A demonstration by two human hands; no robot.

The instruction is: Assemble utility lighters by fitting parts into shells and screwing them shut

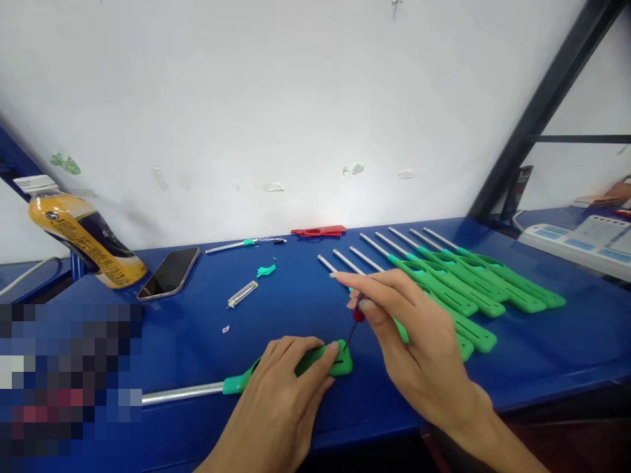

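Near the front edge of the blue table lies a green long-neck gas lighter [315,360], its metal tube pointing left. My left hand [288,381] presses over its handle and holds it down. Between the thumb and fingers of my right hand [417,338] is a small screwdriver [358,315] with a red handle, mostly hidden by the fingers. Its thin shaft slants down, and the tip meets the end of the green handle near a slot. Several more green lighters [468,282] lie in rows on the right, some partly behind my right hand.
Loose lighter parts lie at the back left: a clear fuel tank [243,293], a teal piece [266,270] and a metal tube with wires [231,246]. A red casing [319,231] rests by the wall. A phone [170,272] and a drink bottle [86,233] stand left.
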